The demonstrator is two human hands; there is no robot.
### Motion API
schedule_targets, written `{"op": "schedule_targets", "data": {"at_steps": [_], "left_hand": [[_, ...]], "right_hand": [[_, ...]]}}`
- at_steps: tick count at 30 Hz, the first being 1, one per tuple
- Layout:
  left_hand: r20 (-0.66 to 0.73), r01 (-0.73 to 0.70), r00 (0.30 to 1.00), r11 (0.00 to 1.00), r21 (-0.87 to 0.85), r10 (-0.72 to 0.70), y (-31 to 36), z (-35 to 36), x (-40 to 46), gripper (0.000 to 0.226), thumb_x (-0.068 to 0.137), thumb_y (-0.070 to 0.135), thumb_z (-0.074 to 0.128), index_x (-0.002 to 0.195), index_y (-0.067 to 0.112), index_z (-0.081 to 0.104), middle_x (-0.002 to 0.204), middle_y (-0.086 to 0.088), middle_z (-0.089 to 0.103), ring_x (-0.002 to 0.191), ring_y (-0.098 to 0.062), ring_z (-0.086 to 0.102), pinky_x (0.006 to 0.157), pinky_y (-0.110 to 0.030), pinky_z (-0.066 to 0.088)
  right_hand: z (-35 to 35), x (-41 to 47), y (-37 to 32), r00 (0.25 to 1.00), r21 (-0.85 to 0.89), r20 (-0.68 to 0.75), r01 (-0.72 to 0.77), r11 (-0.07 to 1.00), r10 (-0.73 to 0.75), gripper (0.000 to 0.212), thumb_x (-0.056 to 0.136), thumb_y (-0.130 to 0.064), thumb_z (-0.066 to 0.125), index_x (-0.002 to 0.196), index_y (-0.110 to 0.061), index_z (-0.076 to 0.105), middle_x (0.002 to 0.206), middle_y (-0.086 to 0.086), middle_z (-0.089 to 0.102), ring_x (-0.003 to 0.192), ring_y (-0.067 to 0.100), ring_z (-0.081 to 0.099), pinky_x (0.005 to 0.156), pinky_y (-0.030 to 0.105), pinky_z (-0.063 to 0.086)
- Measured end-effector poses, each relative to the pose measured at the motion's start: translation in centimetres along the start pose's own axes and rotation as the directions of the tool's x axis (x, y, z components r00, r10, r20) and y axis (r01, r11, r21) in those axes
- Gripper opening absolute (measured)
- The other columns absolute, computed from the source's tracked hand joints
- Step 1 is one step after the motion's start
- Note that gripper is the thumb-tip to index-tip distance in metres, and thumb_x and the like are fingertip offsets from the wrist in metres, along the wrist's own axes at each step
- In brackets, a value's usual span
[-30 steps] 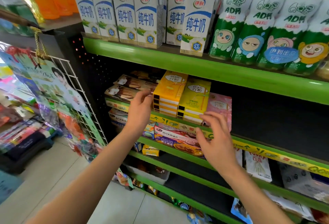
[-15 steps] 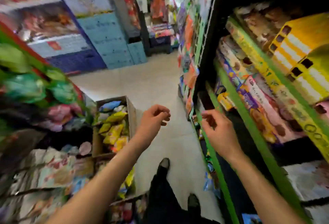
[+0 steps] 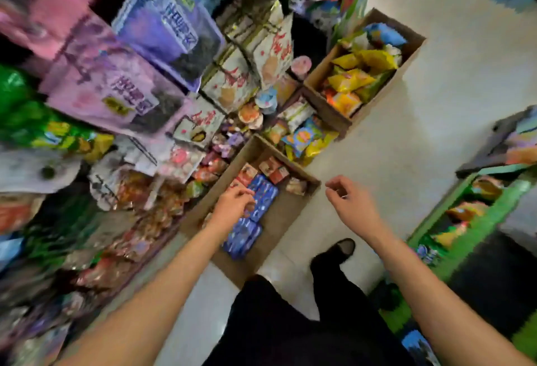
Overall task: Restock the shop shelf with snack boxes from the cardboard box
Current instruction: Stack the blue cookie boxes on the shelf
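Observation:
An open cardboard box (image 3: 292, 219) stands on the floor beside my feet. Blue snack boxes (image 3: 263, 201) lie in a row along its left side, and small red snack boxes (image 3: 271, 168) fill its far end. My left hand (image 3: 232, 206) reaches down into it, fingers bent just over the blue boxes; no box is lifted. My right hand (image 3: 347, 201) hangs over the bare floor to the right of the box, fingers loosely curled and holding nothing.
A second cardboard box (image 3: 389, 86) of yellow snack bags stands farther along the aisle. Racks of bagged snacks (image 3: 122, 89) crowd the left side. The green shop shelf (image 3: 456, 220) runs along the right. My black shoe (image 3: 340, 249) is on the pale floor.
My view has swung from the shelf down to the floor. My left hand has gone from the shelf into the cardboard box; my right hand has come off the shelf and hangs over the floor.

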State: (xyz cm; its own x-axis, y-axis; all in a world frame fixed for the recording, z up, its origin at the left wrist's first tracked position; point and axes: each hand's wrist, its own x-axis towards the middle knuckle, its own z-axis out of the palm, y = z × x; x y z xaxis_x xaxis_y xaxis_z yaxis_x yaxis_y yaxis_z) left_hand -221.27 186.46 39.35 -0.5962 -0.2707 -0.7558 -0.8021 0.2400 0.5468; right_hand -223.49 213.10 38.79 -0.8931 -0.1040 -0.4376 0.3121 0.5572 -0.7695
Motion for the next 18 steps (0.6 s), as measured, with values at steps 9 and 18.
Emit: {"op": "schedule_targets", "data": {"at_steps": [9, 18], "left_hand": [[-0.047, 0.229, 0.97, 0.961, -0.156, -0.239, -17.9, -8.9, 3.6, 0.024, 0.095, 0.001, 0.053, 0.08, 0.019, 0.06, 0.067, -0.002, 0.061, 0.048, -0.007, 0.057, 0.045, -0.018, 0.042], [0.085, 0.237, 0.966, 0.968, 0.086, -0.244, -34.0, -13.5, 18.6, 0.013, 0.093, 0.009, 0.057, 0.098, 0.009, 0.069, 0.086, -0.008, 0.063, 0.078, -0.02, 0.056, 0.068, -0.027, 0.045]], "right_hand": [[18.1, 2.1, 0.8, 0.961, -0.174, 0.262, -0.044, 0.984, 0.09, 0.009, 0.09, -0.004, 0.063, 0.098, 0.001, 0.065, 0.088, 0.014, 0.069, 0.08, 0.027, 0.063, 0.075, 0.035, 0.047], [39.1, 4.5, 8.4, 0.908, 0.06, 0.137, -0.407, 0.911, 0.396, 0.015, 0.085, -0.015, 0.063, 0.074, -0.025, 0.063, 0.06, -0.018, 0.067, 0.055, -0.003, 0.059, 0.055, 0.011, 0.044]]}}
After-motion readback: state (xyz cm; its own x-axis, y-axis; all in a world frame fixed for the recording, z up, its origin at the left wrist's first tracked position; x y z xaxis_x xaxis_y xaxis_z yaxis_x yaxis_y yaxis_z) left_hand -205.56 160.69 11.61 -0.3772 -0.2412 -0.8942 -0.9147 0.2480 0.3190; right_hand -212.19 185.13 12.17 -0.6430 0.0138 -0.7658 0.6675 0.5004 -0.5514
